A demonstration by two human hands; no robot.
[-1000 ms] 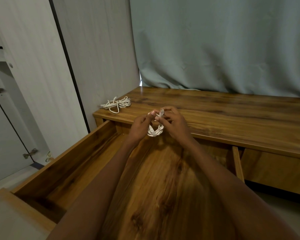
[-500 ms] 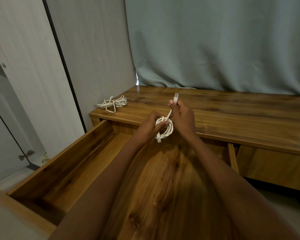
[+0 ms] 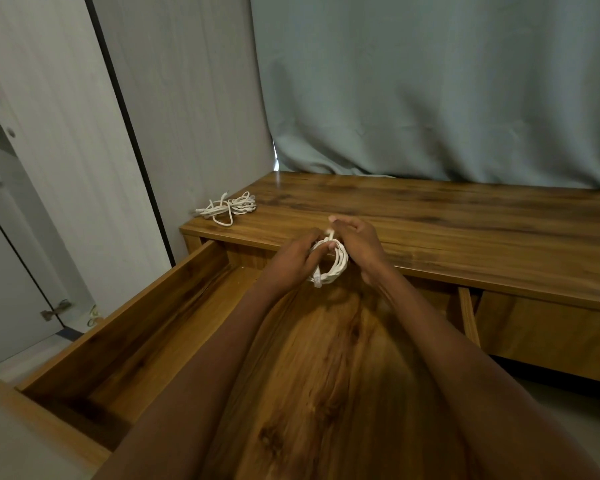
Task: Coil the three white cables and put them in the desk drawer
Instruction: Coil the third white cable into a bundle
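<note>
Both forearms cover much of the open drawer (image 3: 125, 344) in the lower half of the frame, so its floor shows only partly. At the centre, the left hand (image 3: 293, 261) and the right hand (image 3: 359, 244) hold a small coiled white cable (image 3: 333, 265) above the drawer's far end; the left fingers curl round the loops, and the right fingers pinch one end at the top, though blur hides the details. Left of centre, a loose bundle of thin white cables (image 3: 227, 209) lies on the glossy wooden desk (image 3: 465, 220). A grey-green curtain (image 3: 430, 81) hangs in soft folds behind.
</note>
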